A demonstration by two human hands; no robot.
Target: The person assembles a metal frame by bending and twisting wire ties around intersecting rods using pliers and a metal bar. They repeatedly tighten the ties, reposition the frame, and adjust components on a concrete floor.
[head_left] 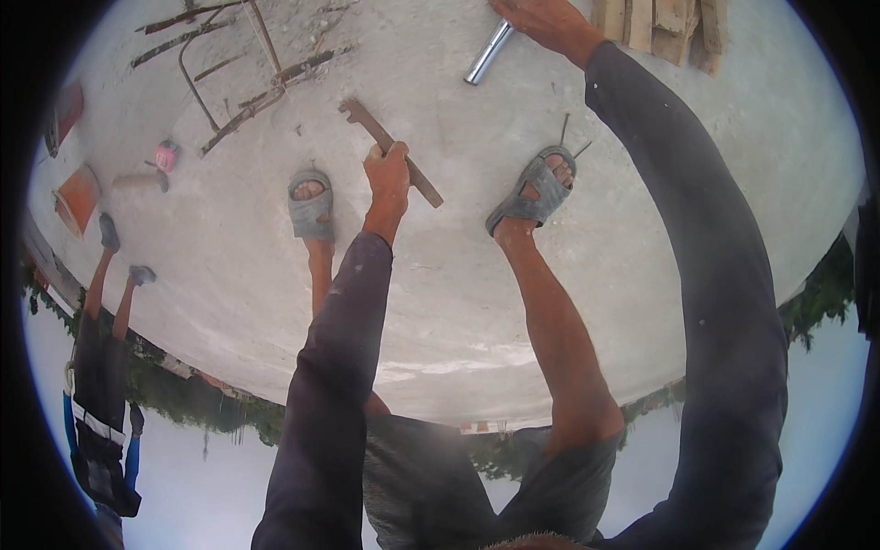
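Evidently a rusty notched bar [426,186] and a chrome tube [489,53], one per side

The left hand [387,174] has its fingers wrapped round the middle of the bar, probably for balance, leaving both ends free above the concrete floor [440,302]. The right hand [553,24] meets the tube's upper end, but its fingers run out of view, so I cannot tell whether they grip. Slide sandals [541,200] stand apart, the bar between them, perhaps for steady footing
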